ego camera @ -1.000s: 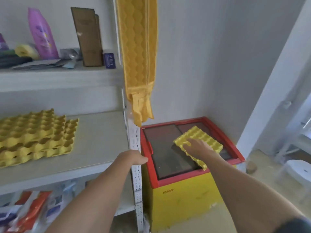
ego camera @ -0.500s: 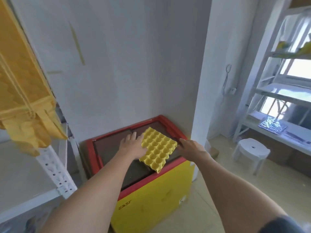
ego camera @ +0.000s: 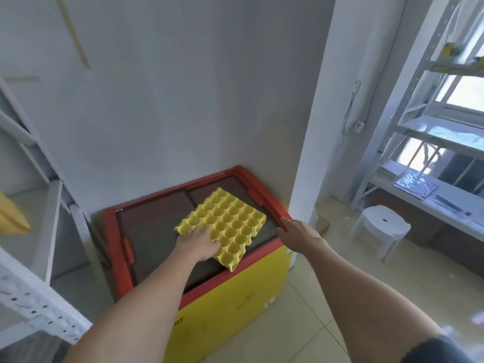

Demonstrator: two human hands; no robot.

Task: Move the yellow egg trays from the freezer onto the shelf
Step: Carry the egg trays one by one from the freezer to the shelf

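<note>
A yellow egg tray (ego camera: pixel 230 226) lies flat on the dark glass lid of a small chest freezer (ego camera: pixel 222 310) with a red rim and yellow body. My left hand (ego camera: pixel 197 243) rests on the tray's near left corner, fingers spread over its edge. My right hand (ego camera: pixel 298 231) is at the freezer's red right rim, fingertips touching it, holding nothing. The white shelf (ego camera: pixel 34 231) stands to the left; its boards are only partly in view.
A grey wall rises behind the freezer and a white pillar (ego camera: pixel 314 127) stands at its right. A white stool (ego camera: pixel 379 226) and a white rack (ego camera: pixel 432 132) by the window are further right. A yellow object (ego camera: pixel 11 216) shows at the left edge.
The view has swung right and down toward the freezer. My left hand moved from beside the tray onto its near left corner. My right hand stays at the freezer's right rim.
</note>
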